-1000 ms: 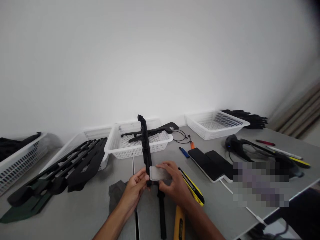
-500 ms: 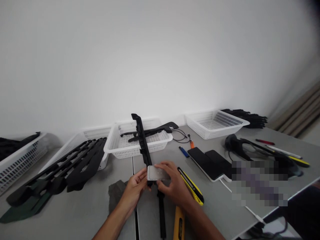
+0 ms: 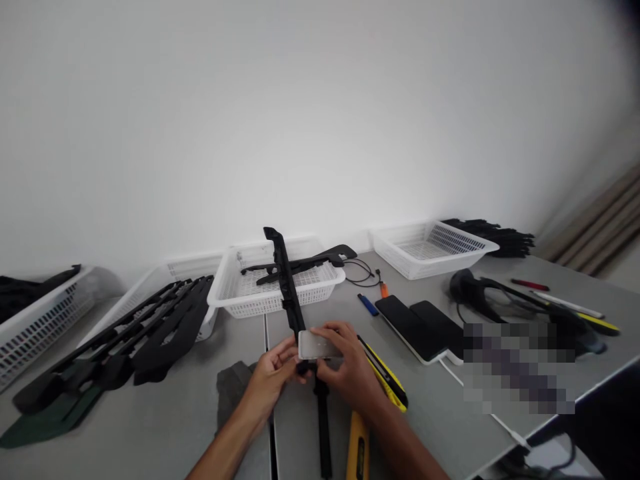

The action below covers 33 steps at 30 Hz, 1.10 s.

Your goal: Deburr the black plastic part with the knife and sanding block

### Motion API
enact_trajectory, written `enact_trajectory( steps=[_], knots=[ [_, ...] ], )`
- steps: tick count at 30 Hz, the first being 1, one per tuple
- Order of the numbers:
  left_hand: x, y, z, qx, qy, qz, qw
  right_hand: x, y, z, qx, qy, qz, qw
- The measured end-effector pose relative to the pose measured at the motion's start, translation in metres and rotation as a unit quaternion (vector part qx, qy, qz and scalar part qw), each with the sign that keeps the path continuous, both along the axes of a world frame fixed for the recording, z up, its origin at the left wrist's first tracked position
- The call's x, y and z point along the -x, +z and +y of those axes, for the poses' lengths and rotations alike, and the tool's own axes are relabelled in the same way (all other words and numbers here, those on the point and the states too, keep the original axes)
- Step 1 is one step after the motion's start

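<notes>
A long black plastic part [image 3: 287, 280] stretches from my hands up over the middle white basket. Its near end is pinched in the fingers of my left hand [image 3: 274, 371]. My right hand [image 3: 345, 360] grips a flat, clear-and-grey rectangular block [image 3: 315, 346] by its right side, and the block lies across the near end of the black part. Below the hands a black rod-like tool [image 3: 324, 433] points toward me. Beside my right hand are a yellow-and-black cutter [image 3: 385, 373] and a yellow-orange tool [image 3: 358, 447].
Black parts lie in the middle basket [image 3: 250, 308] and across the left basket [image 3: 205, 327]. Another white basket [image 3: 425, 268] stands at the back right. Two phones [image 3: 410, 327], a blue stick [image 3: 368, 305], a headset [image 3: 475, 293] and grey cloth [image 3: 233, 393] rest on the table.
The block and my right hand have shifted slightly to the right. The near end of the black part has also moved a little right. Both grips look the same.
</notes>
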<state>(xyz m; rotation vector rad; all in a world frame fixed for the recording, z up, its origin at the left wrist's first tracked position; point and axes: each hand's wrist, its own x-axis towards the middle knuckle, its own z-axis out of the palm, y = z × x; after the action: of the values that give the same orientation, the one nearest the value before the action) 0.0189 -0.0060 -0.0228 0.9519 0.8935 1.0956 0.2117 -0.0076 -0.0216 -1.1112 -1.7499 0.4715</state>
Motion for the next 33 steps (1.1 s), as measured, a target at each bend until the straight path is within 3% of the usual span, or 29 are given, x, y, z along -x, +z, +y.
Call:
enact_trajectory(
  steps=[11,19,26,33],
  knots=[
    [0.003,0.0,0.002,0.024,0.052,0.03,0.998,-0.003,0.0,0.002,-0.012,-0.064,-0.016,0.998],
    [0.001,-0.001,0.002,0.002,0.026,0.027,0.999,0.0,0.003,0.0,-0.014,0.009,0.0,1.0],
    [0.001,-0.001,0.001,-0.004,0.038,0.043,0.998,-0.003,0.002,0.001,0.005,-0.03,-0.004,1.0],
    [0.002,-0.001,0.003,-0.012,0.025,0.039,0.999,-0.001,0.015,-0.01,0.036,0.097,0.019,0.994]
  ],
)
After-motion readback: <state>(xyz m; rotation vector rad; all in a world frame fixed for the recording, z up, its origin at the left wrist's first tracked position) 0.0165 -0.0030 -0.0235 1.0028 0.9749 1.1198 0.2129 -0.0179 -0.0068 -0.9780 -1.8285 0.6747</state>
